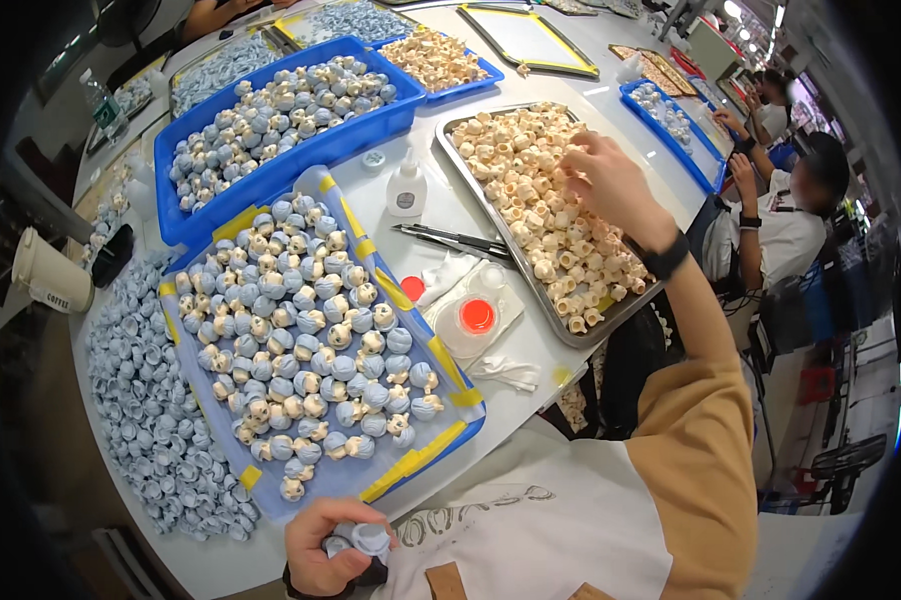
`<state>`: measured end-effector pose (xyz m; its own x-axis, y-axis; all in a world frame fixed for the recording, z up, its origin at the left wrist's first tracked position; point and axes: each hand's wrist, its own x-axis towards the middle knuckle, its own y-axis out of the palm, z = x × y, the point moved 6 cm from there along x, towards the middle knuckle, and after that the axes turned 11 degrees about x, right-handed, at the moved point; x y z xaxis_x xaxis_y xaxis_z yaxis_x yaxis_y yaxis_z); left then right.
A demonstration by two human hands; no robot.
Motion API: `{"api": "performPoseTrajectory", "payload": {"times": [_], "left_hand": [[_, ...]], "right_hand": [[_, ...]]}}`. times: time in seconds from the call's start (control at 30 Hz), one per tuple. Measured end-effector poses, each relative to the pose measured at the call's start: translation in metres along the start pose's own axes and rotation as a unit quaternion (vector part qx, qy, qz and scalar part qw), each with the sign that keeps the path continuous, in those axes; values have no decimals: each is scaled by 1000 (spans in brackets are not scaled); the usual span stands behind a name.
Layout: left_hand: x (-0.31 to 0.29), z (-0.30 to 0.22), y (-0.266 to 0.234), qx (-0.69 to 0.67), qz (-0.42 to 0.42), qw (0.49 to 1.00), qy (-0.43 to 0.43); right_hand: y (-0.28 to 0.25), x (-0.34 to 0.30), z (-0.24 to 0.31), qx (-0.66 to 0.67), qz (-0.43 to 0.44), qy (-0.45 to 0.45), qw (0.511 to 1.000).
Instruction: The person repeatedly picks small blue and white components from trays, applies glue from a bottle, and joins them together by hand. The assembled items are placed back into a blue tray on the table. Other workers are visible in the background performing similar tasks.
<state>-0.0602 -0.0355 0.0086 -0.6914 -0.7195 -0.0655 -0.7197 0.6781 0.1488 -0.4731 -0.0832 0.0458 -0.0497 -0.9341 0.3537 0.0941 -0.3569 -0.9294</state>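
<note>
Holding hand: the left hand [321, 548] is curling closely around at least two pale-blue hollow caps [371, 539], below and left of the steel tray [467, 180].
Reaching hand: the right hand [605, 182] is extending over the steel tray, fingers partly bent; whether it is gripping a piece, I cannot tell.
Handling: caps and cream doll-head pieces [526, 160] are appearing light, stiff and fairly smooth; thin cap rims are probably proving the weakest point, rounded sides the safer hold.
Steel tray: holding the cream doll-head pieces, heaped loosely, openings facing various ways.
Lined tray [426, 425]: lying left of the steel tray, carrying blue-capped heads [306, 310] in a spread layer.
Deep blue bin [316, 158]: standing upper left of the steel tray, holding many similar heads.
Shallow blue tray [478, 86]: sitting just beyond the steel tray, holding cream pieces.
</note>
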Motion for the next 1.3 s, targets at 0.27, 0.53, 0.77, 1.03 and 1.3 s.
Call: {"api": "performPoseTrajectory", "payload": {"times": [0.27, 0.53, 0.77, 1.03, 1.3], "left_hand": [[25, 8, 15, 93, 172, 981, 7], [26, 9, 11, 134, 84, 987, 30], [26, 14, 6, 97, 60, 993, 17], [27, 23, 4, 60, 68, 994, -52], [31, 23, 6, 75, 71, 993, -50]], "right_hand": [[-27, -87, 239, 610, 120, -240, 745], [13, -85, 244, 564, 0, -135, 815], [15, -92, 248, 494, -65, -179, 849], [23, -85, 239, 553, 30, -171, 815], [17, -82, 238, 593, -24, -118, 796]]}}
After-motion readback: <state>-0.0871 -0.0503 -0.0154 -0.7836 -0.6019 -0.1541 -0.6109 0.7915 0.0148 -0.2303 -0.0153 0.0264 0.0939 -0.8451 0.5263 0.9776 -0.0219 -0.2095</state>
